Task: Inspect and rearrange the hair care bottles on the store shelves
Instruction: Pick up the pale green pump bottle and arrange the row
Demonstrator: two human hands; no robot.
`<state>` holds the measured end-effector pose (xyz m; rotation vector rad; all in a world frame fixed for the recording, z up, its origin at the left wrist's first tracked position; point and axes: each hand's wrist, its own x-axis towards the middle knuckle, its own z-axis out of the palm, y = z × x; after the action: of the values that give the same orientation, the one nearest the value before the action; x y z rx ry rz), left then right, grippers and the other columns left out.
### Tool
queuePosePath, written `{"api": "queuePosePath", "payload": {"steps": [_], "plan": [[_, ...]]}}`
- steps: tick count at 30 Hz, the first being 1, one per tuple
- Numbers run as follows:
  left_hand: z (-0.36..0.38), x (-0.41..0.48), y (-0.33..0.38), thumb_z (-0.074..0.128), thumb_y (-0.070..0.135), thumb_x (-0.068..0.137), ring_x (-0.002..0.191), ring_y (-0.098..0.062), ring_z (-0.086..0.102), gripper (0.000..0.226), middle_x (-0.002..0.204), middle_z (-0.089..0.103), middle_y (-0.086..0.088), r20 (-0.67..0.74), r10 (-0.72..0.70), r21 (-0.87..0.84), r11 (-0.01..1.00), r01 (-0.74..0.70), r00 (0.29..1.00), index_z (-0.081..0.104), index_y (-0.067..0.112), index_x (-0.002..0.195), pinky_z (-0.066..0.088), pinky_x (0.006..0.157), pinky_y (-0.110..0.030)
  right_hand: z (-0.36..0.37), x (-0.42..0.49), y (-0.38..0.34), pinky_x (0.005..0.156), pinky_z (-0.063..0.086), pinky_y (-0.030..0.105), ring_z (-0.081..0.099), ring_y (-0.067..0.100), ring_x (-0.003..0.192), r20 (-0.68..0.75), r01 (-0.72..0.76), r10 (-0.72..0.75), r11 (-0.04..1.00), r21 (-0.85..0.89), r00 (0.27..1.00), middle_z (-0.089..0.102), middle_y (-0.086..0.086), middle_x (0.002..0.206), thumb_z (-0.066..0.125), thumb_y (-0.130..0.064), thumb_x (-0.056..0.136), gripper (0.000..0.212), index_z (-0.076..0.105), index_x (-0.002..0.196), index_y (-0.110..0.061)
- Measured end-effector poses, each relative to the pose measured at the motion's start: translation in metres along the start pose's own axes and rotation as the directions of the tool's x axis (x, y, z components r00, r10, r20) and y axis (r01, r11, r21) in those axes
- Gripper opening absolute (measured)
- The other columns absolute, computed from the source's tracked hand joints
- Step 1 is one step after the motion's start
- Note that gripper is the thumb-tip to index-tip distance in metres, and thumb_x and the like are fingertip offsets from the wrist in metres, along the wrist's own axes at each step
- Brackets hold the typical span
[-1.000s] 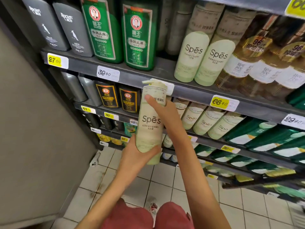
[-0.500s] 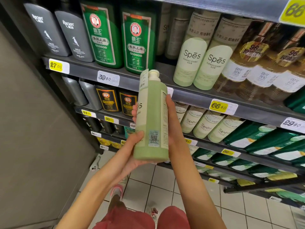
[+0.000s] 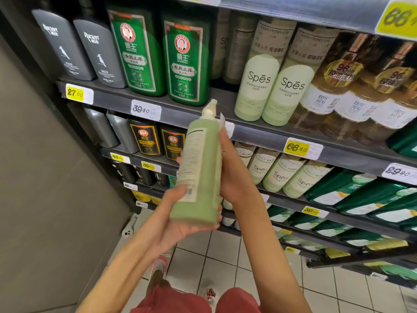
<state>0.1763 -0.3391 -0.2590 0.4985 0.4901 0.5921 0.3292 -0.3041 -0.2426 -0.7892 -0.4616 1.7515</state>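
A pale green Spes pump bottle [image 3: 200, 168] is held in front of the shelves, tilted with its pump toward the upper right and its printed back label facing me. My left hand [image 3: 180, 220] cups its base, thumb on the label and fingers curled under. My right hand [image 3: 232, 175] grips its right side from behind. More Spes bottles [image 3: 274, 86] stand on the upper shelf, and others [image 3: 279, 175] lie on the shelf below.
Green bottles [image 3: 185, 62] and grey bottles [image 3: 99, 55] fill the upper shelf's left part, amber bottles [image 3: 361, 98] its right. A gap lies between the green and Spes bottles. Dark shelf edges [image 3: 259, 134] carry price tags. A beige wall stands at left, tiled floor below.
The bottle has turned further from its side to show its back label and has tilted rightward. My left thumb now lies on the label; both hands still hold it.
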Motion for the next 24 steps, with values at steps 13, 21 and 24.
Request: {"api": "queuePosePath", "payload": {"steps": [13,21,24], "plan": [[-0.004,0.006,0.021,0.066,0.064,0.065,0.11,-0.021,0.062,0.075,0.119,0.065,-0.004,-0.153,0.165,0.693,0.721,-0.013,0.974,0.052,0.022,0.126,0.049,0.095,-0.044,0.0,0.001,-0.004,0.083,0.057,0.035,0.069,0.018,0.094,-0.027,0.134,-0.154,0.922,-0.364,0.988,0.071,0.005,0.102,0.056,-0.033,0.089,0.029,0.061,0.111,-0.015],[-0.013,0.019,0.004,0.056,0.031,0.078,0.105,-0.021,0.065,0.055,0.115,0.067,-0.009,-0.248,0.124,0.492,0.871,0.014,0.961,0.049,0.011,0.129,0.057,0.076,-0.027,-0.016,-0.005,0.026,0.084,0.055,0.027,0.067,0.012,0.096,-0.066,-0.091,0.065,0.845,-0.527,0.996,0.07,0.0,0.105,0.057,-0.031,0.091,0.019,0.062,0.107,-0.021],[-0.018,0.022,-0.004,0.055,0.029,0.079,0.108,-0.019,0.063,0.056,0.119,0.065,-0.007,-0.224,0.118,0.506,0.863,0.012,0.967,0.044,0.013,0.132,0.055,0.084,-0.029,-0.028,-0.014,0.031,0.082,0.054,0.026,0.067,0.008,0.098,-0.077,-0.112,0.085,0.848,-0.517,0.993,0.071,-0.009,0.106,0.061,-0.04,0.084,0.031,0.059,0.112,-0.029]]}}
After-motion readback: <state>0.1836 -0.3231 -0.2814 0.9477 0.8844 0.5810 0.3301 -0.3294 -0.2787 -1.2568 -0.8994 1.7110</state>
